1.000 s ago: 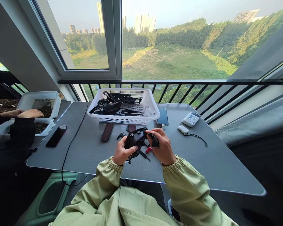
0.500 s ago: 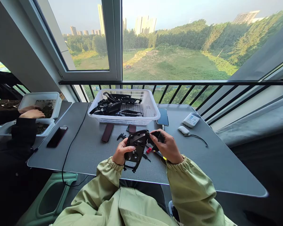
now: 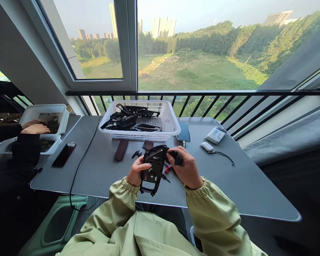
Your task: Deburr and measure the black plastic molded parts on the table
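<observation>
My left hand (image 3: 136, 171) is closed around the left edge of a black plastic frame (image 3: 155, 167) with cut-outs, held tilted above the table's front. In my right hand (image 3: 187, 166) is a smaller black plastic piece (image 3: 176, 158), pinched at the frame's upper right edge; whether the two parts are joined there I cannot tell. Below and behind the frame lie black calipers (image 3: 166, 178), partly hidden by it, and a small red item (image 3: 168, 170). My fingers cover part of the small piece.
A white basket (image 3: 140, 135) of black plastic parts stands at the back. Phones (image 3: 64, 155) (image 3: 184, 132), a dark red case (image 3: 121, 150), a white box (image 3: 215, 135) and a white earbud case (image 3: 207, 147) lie around. At left, another person's hands (image 3: 35, 127) reach into a white bin (image 3: 64, 121).
My right hand has turned and shifted slightly left and down, tilting the small black piece. The frame in my left hand has turned a little; the left hand has hardly moved.
</observation>
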Motion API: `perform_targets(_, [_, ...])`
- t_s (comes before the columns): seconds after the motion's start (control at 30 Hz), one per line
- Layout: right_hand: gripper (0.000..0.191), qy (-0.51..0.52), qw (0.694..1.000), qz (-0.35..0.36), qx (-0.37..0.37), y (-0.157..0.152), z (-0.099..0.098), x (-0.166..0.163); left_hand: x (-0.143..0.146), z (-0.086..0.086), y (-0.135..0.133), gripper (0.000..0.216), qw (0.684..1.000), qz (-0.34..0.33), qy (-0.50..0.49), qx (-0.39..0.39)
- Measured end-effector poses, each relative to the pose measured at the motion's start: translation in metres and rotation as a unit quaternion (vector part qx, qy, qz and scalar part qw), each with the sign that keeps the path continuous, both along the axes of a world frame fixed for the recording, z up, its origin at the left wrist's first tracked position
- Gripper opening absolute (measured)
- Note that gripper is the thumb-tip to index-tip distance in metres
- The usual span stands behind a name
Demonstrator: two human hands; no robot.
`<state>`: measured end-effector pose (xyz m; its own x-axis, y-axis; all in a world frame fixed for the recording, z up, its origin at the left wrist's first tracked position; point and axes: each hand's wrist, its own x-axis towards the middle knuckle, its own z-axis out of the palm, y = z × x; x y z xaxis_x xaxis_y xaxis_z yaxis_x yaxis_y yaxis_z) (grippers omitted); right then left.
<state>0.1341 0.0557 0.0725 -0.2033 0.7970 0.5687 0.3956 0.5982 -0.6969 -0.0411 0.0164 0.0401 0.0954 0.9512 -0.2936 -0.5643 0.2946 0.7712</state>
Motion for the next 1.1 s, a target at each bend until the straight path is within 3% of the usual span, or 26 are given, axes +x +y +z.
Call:
perform_targets(0.2, [0.008, -0.007, 0.999, 0.038, -0.034, -0.001, 0.006, 0.004, 0.001, 0.000, -0.002, 0.042, 0.999, -0.007, 0.009, 0.030])
perform_targets(0.53, [0.015, 0.066, 0.987, -0.143, 0.004, 0.008, -0.007, -0.001, 0.000, -0.001, -0.004, 0.042, 0.997, -0.033, -0.046, 0.050])
perform_targets(0.63, [0.015, 0.083, 0.991, -0.106, 0.005, 0.007, -0.001, 0.001, 0.000, -0.002, -0.004, 0.041, 0.996, -0.037, -0.055, 0.057])
perform_targets(0.83, [0.016, 0.019, 0.998, 0.054, -0.014, 0.007, 0.013, 0.007, 0.001, -0.002, -0.005, 0.038, 0.997, -0.034, -0.049, 0.054])
perform_targets(1.0, [0.012, -0.006, 0.998, 0.059, -0.005, 0.001, 0.009, 0.008, -0.003, 0.000, -0.004, 0.041, 0.997, 0.009, -0.065, 0.032])
perform_targets(1.1, [0.010, 0.017, 1.000, 0.018, 0.011, -0.007, 0.005, 0.000, -0.003, 0.003, -0.003, 0.042, 0.997, 0.013, -0.068, 0.027])
